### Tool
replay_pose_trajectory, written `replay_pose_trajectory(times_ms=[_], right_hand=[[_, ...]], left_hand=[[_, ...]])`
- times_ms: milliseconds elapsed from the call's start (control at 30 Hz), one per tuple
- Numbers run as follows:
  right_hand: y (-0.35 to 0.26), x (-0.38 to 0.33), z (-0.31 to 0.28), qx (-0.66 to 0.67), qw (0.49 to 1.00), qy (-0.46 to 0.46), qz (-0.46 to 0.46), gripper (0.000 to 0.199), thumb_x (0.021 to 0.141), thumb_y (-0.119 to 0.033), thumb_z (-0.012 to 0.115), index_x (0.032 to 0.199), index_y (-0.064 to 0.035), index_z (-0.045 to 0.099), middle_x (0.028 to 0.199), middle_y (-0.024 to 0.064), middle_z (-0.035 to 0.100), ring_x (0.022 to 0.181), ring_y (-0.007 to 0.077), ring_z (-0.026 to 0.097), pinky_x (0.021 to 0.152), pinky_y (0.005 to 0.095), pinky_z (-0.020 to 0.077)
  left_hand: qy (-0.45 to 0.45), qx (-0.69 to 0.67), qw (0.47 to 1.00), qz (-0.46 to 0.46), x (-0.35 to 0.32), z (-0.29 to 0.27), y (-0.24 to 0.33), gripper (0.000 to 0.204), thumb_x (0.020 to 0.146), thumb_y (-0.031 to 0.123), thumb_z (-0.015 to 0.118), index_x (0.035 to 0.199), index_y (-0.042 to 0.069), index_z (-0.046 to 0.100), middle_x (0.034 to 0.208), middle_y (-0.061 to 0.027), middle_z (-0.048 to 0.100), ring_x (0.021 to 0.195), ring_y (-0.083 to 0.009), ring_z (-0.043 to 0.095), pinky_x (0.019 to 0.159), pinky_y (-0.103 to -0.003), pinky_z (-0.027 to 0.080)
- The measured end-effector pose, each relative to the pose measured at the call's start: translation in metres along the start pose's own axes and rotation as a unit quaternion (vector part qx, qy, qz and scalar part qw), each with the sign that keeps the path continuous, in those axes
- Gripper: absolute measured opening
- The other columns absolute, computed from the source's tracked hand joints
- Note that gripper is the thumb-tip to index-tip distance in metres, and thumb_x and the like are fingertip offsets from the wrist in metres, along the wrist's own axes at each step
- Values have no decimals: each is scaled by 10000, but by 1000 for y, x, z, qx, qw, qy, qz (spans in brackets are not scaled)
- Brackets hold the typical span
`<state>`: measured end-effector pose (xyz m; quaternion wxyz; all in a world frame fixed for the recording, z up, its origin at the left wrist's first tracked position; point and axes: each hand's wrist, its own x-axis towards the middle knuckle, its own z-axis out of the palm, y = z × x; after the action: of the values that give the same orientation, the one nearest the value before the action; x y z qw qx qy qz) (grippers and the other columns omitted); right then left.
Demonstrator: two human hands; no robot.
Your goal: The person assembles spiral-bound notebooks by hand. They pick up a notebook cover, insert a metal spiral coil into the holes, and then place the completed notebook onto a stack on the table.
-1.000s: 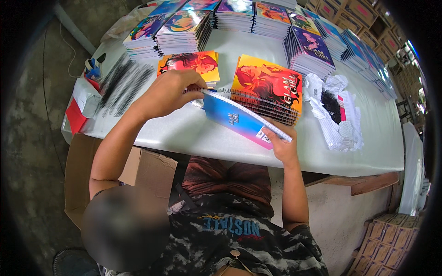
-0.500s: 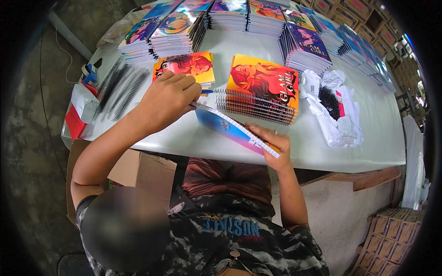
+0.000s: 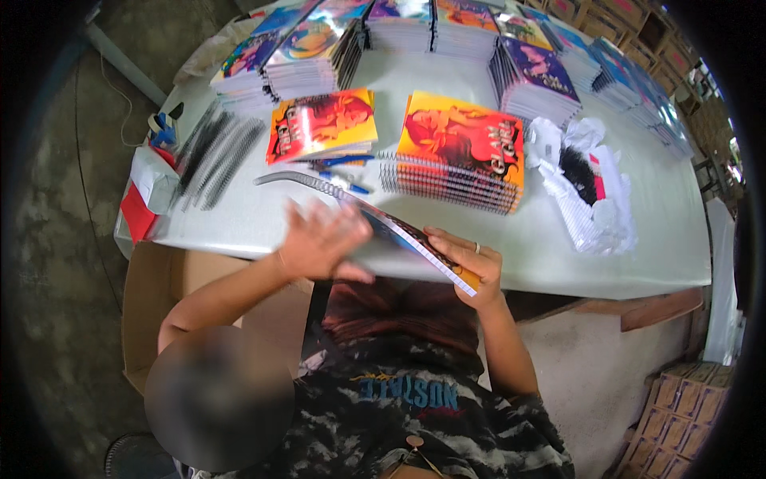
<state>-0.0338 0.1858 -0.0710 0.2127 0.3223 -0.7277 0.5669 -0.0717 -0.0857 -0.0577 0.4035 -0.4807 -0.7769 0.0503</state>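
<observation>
My right hand [image 3: 472, 265] grips one end of a thin notebook [image 3: 431, 249], thumb on top, holding it tilted on edge above the table's front edge. From the notebook's left end a dark spiral binding coil [image 3: 291, 177] sticks out, its free part curving over the tabletop. My left hand [image 3: 323, 239], smeared by motion, is beside that end with its fingers spread and nothing visible in them. Beyond lie a stack of unbound notebooks [image 3: 323, 124] with red and yellow covers, blue pens [image 3: 347, 185], and a stack of spiral-bound notebooks [image 3: 459, 148].
Loose spiral coils [image 3: 219, 160] lie at the left, near a tape roll [image 3: 162, 130] and a white packet [image 3: 152, 180]. Crumpled paper [image 3: 582, 188] holding black pieces is at the right. Notebook stacks [image 3: 399, 32] line the far side. A cardboard box [image 3: 187, 279] stands below the table's left edge.
My left hand has come down toward me from the notebook's left end, its fingers now spread. The coil sticking out there is now visible. My right hand keeps its grip, with the notebook turned slightly.
</observation>
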Motion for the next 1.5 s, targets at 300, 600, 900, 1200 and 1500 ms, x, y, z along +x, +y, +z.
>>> replay_pose_trajectory(times_ms=[300,600,900,1200,1500], right_hand=[[-3,-5,6,-17,999,3,-43,302,721,-25,643,1022,0,636,1031,160,631,924,257,634,801,299,496],[-11,-5,6,-9,998,-8,-56,305,717,-59,658,1020,-24,648,1053,146,625,936,258,626,815,324,489],[-2,-6,5,2,998,6,-55,305,706,-41,668,1010,-15,648,1017,162,634,916,269,633,800,326,497],[-6,-4,11,6,997,15,-70,318,707,-45,675,1021,-7,640,1000,169,638,903,262,639,789,319,497],[-3,-2,14,-23,998,45,-47,330,716,8,637,1045,-15,630,1001,143,643,910,268,634,800,314,489]], left_hand=[[126,-13,992,-13,-8,12,3,1106,707,798,300,1265,-156,271,1400,-309,141,1300,-478,72,954,-673,5],[81,-116,979,-144,-28,30,12,1181,647,834,321,1338,-110,159,1404,-334,59,1307,-480,-48,1005,-603,-77],[63,-113,990,-55,-5,9,24,1169,665,786,428,1375,-55,34,1398,-345,-1,1310,-471,19,1010,-618,37],[181,-30,975,-124,19,10,18,1039,743,751,346,1378,-37,114,1423,-241,170,1301,-477,105,1036,-578,54],[142,-90,980,-104,-8,24,33,969,704,748,432,1326,12,323,1358,-348,180,1249,-507,207,1002,-584,127]])
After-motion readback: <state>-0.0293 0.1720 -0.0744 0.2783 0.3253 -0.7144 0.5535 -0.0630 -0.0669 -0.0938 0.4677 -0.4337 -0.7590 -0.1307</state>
